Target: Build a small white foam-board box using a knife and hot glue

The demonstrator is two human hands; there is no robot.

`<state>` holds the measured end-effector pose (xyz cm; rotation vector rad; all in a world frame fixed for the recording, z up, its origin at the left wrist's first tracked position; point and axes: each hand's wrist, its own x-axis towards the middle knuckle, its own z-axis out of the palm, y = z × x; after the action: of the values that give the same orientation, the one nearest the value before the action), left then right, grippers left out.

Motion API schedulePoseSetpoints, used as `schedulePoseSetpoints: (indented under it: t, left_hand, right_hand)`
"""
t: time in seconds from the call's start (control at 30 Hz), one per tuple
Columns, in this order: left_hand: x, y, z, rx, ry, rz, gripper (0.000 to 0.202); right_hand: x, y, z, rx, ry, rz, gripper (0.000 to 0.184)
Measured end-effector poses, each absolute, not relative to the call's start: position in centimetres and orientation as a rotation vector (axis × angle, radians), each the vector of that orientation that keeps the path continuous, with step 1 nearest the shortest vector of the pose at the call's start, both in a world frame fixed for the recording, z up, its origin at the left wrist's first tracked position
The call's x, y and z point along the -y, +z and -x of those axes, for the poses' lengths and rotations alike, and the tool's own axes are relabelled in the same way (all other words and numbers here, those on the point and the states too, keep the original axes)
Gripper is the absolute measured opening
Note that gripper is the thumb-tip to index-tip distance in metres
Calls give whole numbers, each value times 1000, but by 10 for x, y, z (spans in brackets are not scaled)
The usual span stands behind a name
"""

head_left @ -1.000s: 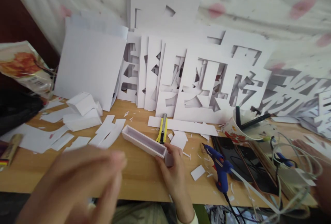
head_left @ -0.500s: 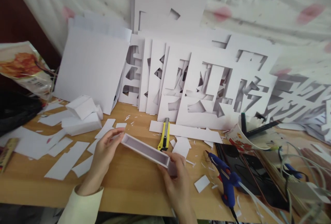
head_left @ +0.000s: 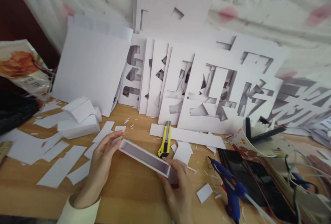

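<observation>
A long, narrow, open-topped white foam-board box (head_left: 144,157) lies slanted just above the wooden desk (head_left: 129,193). My left hand (head_left: 102,158) grips its far left end with thumb and fingers. My right hand (head_left: 177,186) holds its near right end, fingers wrapped round the corner. A yellow utility knife (head_left: 164,140) lies just behind the box. A blue glue gun (head_left: 231,191) lies to the right of my right hand.
White cut-out boards (head_left: 207,93) lean against the back wall. White offcuts (head_left: 62,165) and small foam boxes (head_left: 77,117) litter the left. A paper cup with pens (head_left: 248,141), a black tablet (head_left: 248,179) and cables (head_left: 305,182) crowd the right.
My left hand came in from close to the camera and took hold of the box's left end. The view drifted slightly; the right hand kept its grip.
</observation>
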<state>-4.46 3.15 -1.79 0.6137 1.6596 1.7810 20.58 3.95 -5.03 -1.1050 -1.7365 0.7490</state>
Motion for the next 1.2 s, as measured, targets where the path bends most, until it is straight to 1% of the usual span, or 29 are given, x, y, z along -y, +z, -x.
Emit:
schedulePoseSetpoints:
  t: [0.17,0.33,0.47,0.67,0.93,1.2]
  left_hand:
    - [-25,-22,46,-1789,1879,-620,45]
    - [-14,-21,45,-2136,1858,-1196,23]
    - [-9,-25,46,-2248,1861,-1503,17]
    - [-7,-25,44,-2250,1868,-1644,11]
    - [-5,-28,45,-2254,1843,-1684,9]
    - [-10,-32,50,-2297,1737,-1865,15]
  right_hand:
    - [-39,-49,-206,1750,735,1066,34]
    - [-38,-47,-204,1724,716,1098,35]
    - [-38,-47,-204,1733,708,1054,39]
    - [-38,-50,-207,1775,656,1006,44]
    - [-40,-46,-208,1846,530,854,53]
    - [-43,-45,-207,1851,417,795,52]
